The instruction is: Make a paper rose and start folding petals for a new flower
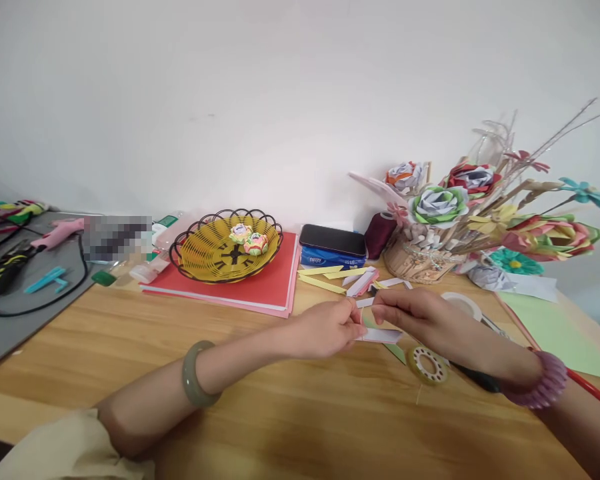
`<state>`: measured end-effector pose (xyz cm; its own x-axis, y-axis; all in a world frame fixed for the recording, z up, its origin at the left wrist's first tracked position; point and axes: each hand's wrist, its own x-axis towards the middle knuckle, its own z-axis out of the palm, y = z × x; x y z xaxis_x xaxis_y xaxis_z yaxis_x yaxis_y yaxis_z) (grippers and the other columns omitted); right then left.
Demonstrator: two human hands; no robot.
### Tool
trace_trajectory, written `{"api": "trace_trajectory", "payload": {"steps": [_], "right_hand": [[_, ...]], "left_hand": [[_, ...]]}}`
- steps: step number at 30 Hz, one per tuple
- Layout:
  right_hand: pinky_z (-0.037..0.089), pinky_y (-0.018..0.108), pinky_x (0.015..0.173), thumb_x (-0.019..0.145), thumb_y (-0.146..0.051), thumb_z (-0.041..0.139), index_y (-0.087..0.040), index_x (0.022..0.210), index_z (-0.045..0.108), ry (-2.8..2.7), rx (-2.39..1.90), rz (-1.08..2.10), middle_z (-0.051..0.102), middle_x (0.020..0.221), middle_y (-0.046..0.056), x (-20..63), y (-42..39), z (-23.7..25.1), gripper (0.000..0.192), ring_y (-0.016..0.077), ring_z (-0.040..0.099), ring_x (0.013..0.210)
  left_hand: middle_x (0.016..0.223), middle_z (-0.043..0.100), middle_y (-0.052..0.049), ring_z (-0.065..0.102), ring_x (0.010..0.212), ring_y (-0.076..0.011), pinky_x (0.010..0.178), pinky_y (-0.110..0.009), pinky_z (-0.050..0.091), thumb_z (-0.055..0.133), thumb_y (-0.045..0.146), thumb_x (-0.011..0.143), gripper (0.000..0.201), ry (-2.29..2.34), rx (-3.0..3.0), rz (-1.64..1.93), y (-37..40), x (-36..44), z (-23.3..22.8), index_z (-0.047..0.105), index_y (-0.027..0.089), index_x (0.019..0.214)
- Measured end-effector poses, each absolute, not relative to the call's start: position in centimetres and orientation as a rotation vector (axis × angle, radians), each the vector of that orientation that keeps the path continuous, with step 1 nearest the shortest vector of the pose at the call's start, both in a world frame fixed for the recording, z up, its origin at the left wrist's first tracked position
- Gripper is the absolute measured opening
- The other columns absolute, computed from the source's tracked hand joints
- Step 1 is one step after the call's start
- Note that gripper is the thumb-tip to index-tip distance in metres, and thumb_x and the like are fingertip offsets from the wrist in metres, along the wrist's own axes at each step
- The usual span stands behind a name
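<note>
My left hand (330, 328), a jade-green bangle on its wrist, is closed in a pinch on a folded paper strip (384, 335) whose white end sticks out to the right. My right hand (415, 320) is closed with fingertips bent down just beside it; what they pinch is too small to make out. A thin pale strand shows between the two hands. Under them lies a green paper strip (396, 352). Just behind are folded yellow strips (323, 281) and a pink-and-white folded paper bundle (363, 283).
A roll of clear tape (427, 365) lies below my right hand. Behind stand a yellow woven basket (200, 257) with two paper flowers, a phone (333, 240) on a blue pack, maroon thread (380, 235) and a pot of paper flowers (420, 260). A pink glue gun (63, 233) lies left.
</note>
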<state>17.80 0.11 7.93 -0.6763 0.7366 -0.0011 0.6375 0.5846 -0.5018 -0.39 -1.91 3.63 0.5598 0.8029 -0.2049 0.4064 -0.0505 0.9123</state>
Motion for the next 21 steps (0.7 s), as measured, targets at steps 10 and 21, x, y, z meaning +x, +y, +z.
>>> {"api": "trace_trajectory", "payload": {"steps": [10, 21], "right_hand": [[0.03, 0.028, 0.047, 0.089, -0.02, 0.03, -0.021, 0.075, 0.049, -2.633, -1.194, -0.022, 0.057, 0.059, 0.001, 16.5, -3.9, 4.9, 0.024, 0.0154, 0.05, 0.048], [0.046, 0.029, 0.06, 0.091, -0.018, 0.033, -0.018, 0.097, 0.052, -2.478, -1.051, 0.095, 0.062, 0.07, 0.004, 16.6, -4.7, 3.8, 0.02, 0.019, 0.062, 0.07]], "left_hand": [[0.055, 0.042, 0.006, 0.039, 0.052, -0.0095, 0.053, -0.022, 0.029, 0.038, 0.03, 0.084, 0.012, 1.086, 1.425, 0.73, -1.6, 0.5, 1.8, 0.038, 0.019, 0.081], [0.058, 0.041, 0.005, 0.035, 0.051, -0.0062, 0.053, -0.022, 0.027, 0.045, 0.032, 0.08, 0.019, 0.805, 1.102, 0.943, -2.2, 1.5, 2.3, 0.039, 0.017, 0.072]]}}
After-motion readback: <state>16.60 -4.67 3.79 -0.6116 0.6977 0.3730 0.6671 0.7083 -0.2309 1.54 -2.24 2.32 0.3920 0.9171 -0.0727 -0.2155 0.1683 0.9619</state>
